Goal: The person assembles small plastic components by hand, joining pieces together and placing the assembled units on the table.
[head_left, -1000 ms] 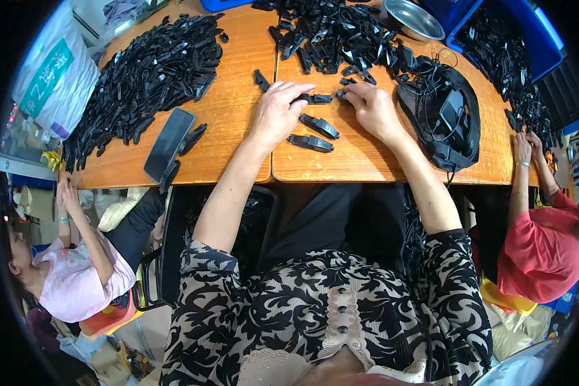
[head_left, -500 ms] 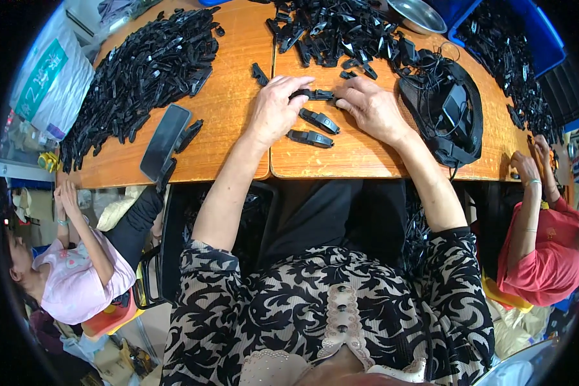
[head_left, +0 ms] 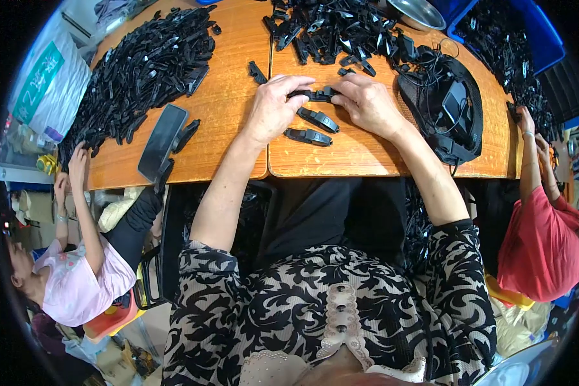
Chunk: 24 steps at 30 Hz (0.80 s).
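The fingertips of the left hand (head_left: 273,109) and the right hand (head_left: 367,103) pinch the two ends of one narrow black plastic clip (head_left: 316,94), held just above the wooden desk (head_left: 360,151) a little back from the middle of its near edge; each hand's fingers are curled and pressed together on the piece, thumbs underneath. Just nearer the person lie two more black plastic clips (head_left: 312,127), side by side and flat on the bare orange-brown wood, apart from the hands. Beyond the fingers, along the far edge, a loose heap of black plastic parts (head_left: 341,29) spreads out; a larger heap of black strips (head_left: 145,67) fills the far left corner. A flat black phone-like slab (head_left: 162,134) rests near the left part of the near edge. To the right a black mesh pouch with cables (head_left: 447,109) sits by the right edge, with a metal bowl (head_left: 418,11) and a blue crate (head_left: 527,35) behind it. The strip of wood between the hands and the near edge is open. A person in pink (head_left: 77,276) sits at the left end, a person in red (head_left: 543,238) at the right
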Each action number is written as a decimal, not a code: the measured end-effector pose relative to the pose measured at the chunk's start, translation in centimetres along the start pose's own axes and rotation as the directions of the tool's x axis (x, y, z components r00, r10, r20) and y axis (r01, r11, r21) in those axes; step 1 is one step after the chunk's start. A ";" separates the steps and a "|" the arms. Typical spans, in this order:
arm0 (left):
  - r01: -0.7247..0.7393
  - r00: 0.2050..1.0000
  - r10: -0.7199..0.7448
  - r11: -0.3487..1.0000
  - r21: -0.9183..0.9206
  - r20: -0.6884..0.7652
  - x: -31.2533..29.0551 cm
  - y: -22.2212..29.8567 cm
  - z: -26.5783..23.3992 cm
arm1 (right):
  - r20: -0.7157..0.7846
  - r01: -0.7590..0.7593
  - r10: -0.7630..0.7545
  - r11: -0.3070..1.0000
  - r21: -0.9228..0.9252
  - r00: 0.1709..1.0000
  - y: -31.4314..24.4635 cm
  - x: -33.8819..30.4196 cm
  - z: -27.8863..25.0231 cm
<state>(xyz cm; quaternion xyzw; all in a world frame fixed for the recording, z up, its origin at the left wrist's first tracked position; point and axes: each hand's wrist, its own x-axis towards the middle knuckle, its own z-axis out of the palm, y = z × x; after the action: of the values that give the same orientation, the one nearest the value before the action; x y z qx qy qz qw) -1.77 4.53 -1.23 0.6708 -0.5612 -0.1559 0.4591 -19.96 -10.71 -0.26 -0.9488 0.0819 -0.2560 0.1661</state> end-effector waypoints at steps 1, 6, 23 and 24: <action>0.001 1.000 -0.001 1.000 0.000 0.001 0.1 0.0 0.0 | 0.005 0.033 -0.033 0.999 -0.014 0.999 0.0 0.3 0.0; -0.052 0.998 0.053 0.998 -0.019 0.029 0.8 0.0 0.6 | -0.021 0.201 -0.201 0.980 0.003 0.979 0.7 1.6 1.8; 0.226 0.961 -0.104 0.826 0.517 -0.255 0.7 -2.0 -2.1 | -0.064 -0.213 0.203 0.927 -0.308 0.977 2.1 0.5 0.7; 0.239 0.957 -0.110 0.821 0.518 -0.267 0.5 -1.8 -1.8 | -0.048 -0.155 0.147 0.931 -0.332 0.988 1.6 0.6 0.8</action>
<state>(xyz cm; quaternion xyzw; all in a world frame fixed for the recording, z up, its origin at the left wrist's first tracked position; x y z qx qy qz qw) 0.81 4.79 -1.54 0.8355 -0.4624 0.0453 0.2934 -19.13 -12.14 -1.22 -0.9511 0.1987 -0.2356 0.0208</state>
